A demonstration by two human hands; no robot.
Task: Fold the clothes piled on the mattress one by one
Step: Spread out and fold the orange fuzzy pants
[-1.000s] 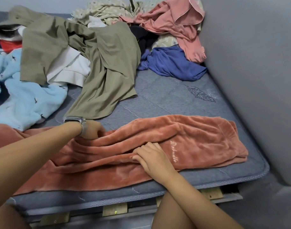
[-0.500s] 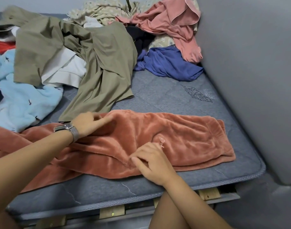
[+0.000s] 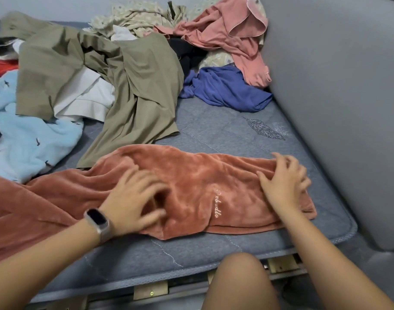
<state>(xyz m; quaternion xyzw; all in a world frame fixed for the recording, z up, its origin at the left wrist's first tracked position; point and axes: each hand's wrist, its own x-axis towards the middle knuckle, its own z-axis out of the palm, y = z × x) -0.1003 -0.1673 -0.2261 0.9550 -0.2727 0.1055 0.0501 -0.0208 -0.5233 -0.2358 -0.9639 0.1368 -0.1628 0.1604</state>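
We press our left hand and right hand flat, fingers spread, on the fuzzy orange pants lying across the near edge of the gray mattress. The clothes pile sits at twelve o'clock behind them.

Plush rust garment (quilted mattress)

The rust garment runs out of the picture at the left edge, so its full length is unknown. Both hands, left and right, are blurred; their finger positions are unclear. The pile hides the mattress far corner.
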